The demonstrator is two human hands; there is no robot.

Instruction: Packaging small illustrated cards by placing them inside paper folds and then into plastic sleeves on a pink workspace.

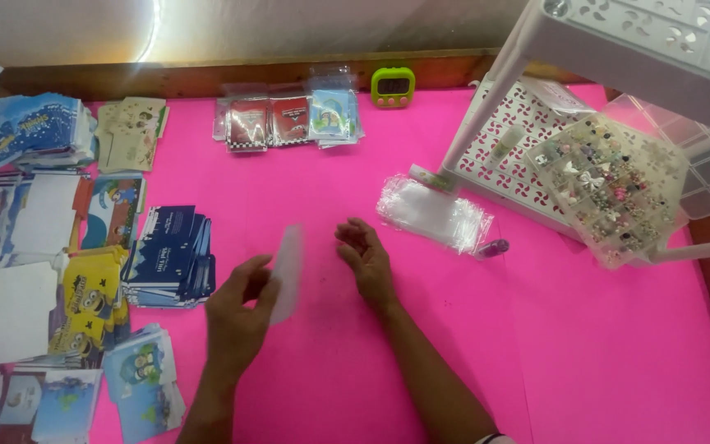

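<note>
My left hand (236,316) holds a small clear plastic sleeve (288,271) upright over the pink table (585,353); the sleeve looks blurred. My right hand (366,259) rests on the table just right of the sleeve, fingers loosely curled and holding nothing. A pile of clear plastic sleeves (433,214) lies a little beyond my right hand. Stacks of flat printed card boxes sit to the left: dark blue ones (166,255), yellow cartoon ones (92,300) and light blue ones (137,374).
Packed red and blue card packs (289,121) lie at the back by a green digital timer (393,86). A white plastic rack (536,99) stands at right with a clear compartment box of small charms (610,185). A small purple tube (493,247) lies near the sleeves.
</note>
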